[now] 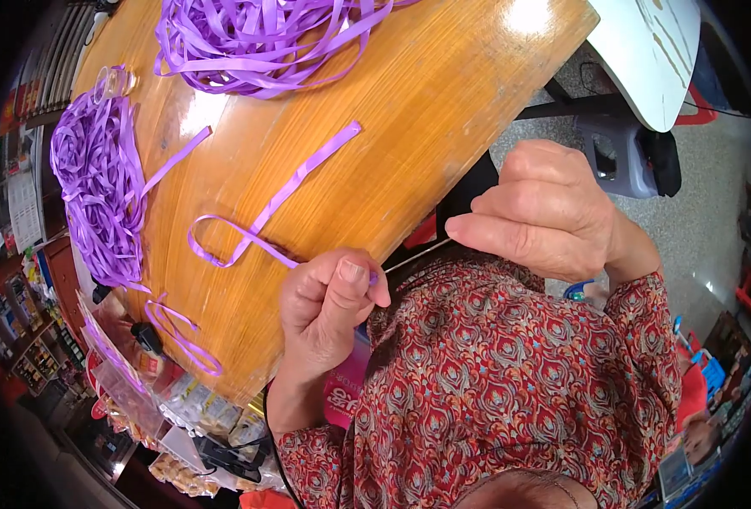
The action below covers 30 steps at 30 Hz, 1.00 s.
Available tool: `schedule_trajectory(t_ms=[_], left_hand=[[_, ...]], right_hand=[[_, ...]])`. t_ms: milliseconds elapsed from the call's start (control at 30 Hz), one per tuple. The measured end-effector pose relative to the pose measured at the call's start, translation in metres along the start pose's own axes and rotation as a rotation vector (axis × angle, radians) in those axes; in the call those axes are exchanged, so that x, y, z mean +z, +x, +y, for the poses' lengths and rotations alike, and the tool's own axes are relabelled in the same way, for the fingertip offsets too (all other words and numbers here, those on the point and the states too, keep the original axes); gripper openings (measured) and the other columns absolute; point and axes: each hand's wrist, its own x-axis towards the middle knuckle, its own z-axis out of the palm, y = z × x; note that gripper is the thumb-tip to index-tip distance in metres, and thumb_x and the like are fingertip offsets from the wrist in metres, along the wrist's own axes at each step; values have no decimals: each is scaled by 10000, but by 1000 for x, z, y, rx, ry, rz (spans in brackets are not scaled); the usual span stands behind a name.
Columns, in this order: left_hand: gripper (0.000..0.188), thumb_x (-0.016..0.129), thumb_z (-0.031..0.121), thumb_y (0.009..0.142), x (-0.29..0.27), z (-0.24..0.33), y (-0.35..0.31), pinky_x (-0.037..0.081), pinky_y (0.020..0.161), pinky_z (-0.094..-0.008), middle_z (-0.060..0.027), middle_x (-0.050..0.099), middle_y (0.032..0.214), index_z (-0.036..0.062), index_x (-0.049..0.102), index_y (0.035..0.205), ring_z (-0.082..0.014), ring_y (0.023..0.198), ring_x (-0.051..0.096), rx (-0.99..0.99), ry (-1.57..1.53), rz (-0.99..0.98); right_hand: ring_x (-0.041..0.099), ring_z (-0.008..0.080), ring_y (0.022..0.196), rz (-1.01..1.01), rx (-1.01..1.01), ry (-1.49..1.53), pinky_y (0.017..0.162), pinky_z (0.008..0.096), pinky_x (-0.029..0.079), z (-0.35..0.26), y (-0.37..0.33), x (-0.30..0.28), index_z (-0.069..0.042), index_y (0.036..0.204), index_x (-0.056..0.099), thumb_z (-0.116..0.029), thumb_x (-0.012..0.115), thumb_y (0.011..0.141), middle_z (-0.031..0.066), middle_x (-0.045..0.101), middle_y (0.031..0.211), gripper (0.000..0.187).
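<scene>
My left hand (329, 301) is closed in a pinch beside the near edge of the table, with a purple satin ribbon (261, 222) caught between thumb and fingers. That ribbon trails away over the wood in one loose loop to a cut end. My right hand (554, 212) is closed too, out past the table edge. From its fingertips a thin pale strand (418, 254) runs taut to the pinch of my left hand. Whether it is a thread or a thin wire, I cannot tell. The fingers hide where strand and ribbon meet.
On the wooden table (392, 182) lie a big heap of purple ribbon (257, 42) and a flatter pile (100, 187) with a clear ring-shaped object (114, 82) at its top. A white board (660, 51) and a grey stool (613, 157) stand right. Packaged goods (214, 411) sit lower left.
</scene>
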Motion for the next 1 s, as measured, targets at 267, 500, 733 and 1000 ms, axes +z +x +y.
schedule_trajectory(t_ms=[267, 500, 733, 1000], left_hand=[[301, 568, 260, 918, 4, -7, 12, 406, 586, -251, -83, 579, 816, -34, 611, 971, -159, 692, 509, 489, 461, 135], [398, 791, 44, 646, 2, -6, 16, 426, 654, -329, -97, 587, 845, -3, 624, 1004, -232, 787, 552, 832, 911, 195], [205, 727, 66, 731, -4, 5, 14, 401, 643, -343, -59, 596, 776, 21, 629, 906, -211, 726, 552, 874, 1069, 154], [117, 669, 56, 771, -12, 9, 5, 433, 665, -333, -76, 584, 801, 35, 623, 877, -267, 700, 550, 102, 436, -201]], right_hand=[[484, 172, 509, 19, 35, -25, 423, 284, 337, 1, 4, -1, 41, 847, 689, -107, 625, 546, 78, 583, 687, 341], [497, 170, 513, 25, 58, -31, 430, 278, 345, 1, 4, 0, 45, 843, 687, -94, 619, 535, 84, 592, 691, 344], [471, 164, 506, 6, 7, -28, 421, 282, 326, 3, 8, -1, 48, 841, 684, -105, 627, 530, 85, 582, 695, 352], [457, 156, 541, -79, -106, -81, 421, 280, 316, 0, 8, -2, 17, 784, 650, -124, 645, 589, 35, 474, 657, 241]])
